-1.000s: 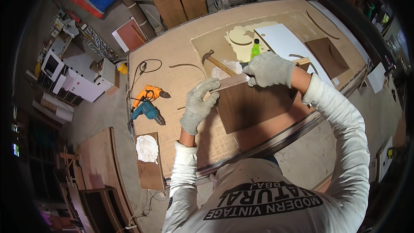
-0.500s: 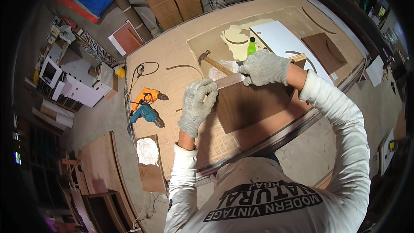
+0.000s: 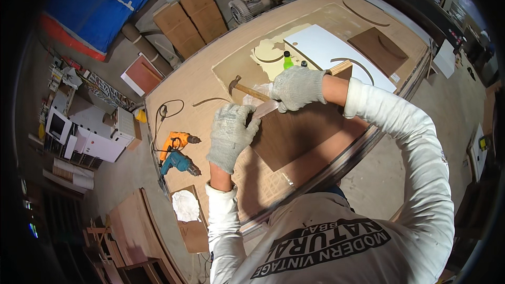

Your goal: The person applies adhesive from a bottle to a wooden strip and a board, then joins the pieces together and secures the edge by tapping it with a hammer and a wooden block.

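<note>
A dark brown wood-grain board [image 3: 294, 137] stands at the near side of the table. On its top edge lies a pale, shiny strip [image 3: 265, 109]. My gloved left hand [image 3: 231, 135] is closed at the left end of this strip, thumb and fingertips pressing there. At the strip's right end is my gloved right hand [image 3: 299, 86], its fingers curled down; what they hold is hidden. Just beyond the strip lies a hammer [image 3: 248, 89] with a wooden handle, beside crumpled clear plastic [image 3: 259, 94]. A green bottle [image 3: 288, 61] with a black cap stands behind my right hand.
An orange drill [image 3: 177, 141] and a teal drill [image 3: 180, 163] lie with a cord on the large table [image 3: 205, 81]. Farther right are a white panel [image 3: 315, 44], a brown panel [image 3: 376, 50] and several thin curved strips. A board with a white cloth [image 3: 186, 205] is below the table's left edge.
The view has shifted, so the table things sit farther left. Both hands stay at the board's top edge; my left fingers now press closer along the pale strip.
</note>
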Available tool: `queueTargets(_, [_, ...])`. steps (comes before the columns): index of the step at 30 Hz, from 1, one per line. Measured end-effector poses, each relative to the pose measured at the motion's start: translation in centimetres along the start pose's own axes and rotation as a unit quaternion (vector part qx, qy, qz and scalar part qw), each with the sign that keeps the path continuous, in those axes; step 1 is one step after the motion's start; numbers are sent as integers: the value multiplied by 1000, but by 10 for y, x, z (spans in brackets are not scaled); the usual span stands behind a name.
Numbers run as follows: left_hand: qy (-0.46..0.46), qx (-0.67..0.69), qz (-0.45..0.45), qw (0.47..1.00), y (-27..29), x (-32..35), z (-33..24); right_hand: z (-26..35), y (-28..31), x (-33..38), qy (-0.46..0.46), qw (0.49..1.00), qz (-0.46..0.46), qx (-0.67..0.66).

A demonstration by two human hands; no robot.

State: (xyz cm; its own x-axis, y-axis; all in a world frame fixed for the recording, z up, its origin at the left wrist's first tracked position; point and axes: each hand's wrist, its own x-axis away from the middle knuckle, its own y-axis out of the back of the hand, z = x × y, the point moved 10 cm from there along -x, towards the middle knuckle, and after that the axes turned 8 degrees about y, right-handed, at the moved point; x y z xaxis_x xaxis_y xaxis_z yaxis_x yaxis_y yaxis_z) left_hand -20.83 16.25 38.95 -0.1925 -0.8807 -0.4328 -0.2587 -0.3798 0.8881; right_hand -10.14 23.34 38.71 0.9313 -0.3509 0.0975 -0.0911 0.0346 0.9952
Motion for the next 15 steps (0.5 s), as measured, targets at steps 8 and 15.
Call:
queueTargets(8, [64, 102, 62, 991, -35, -18, -21, 2, 3, 5, -3, 999, -44, -25])
queueTargets(15, [95, 98, 51, 989, -38, -16, -23, -20, 9, 26, -32, 994, -35, -98])
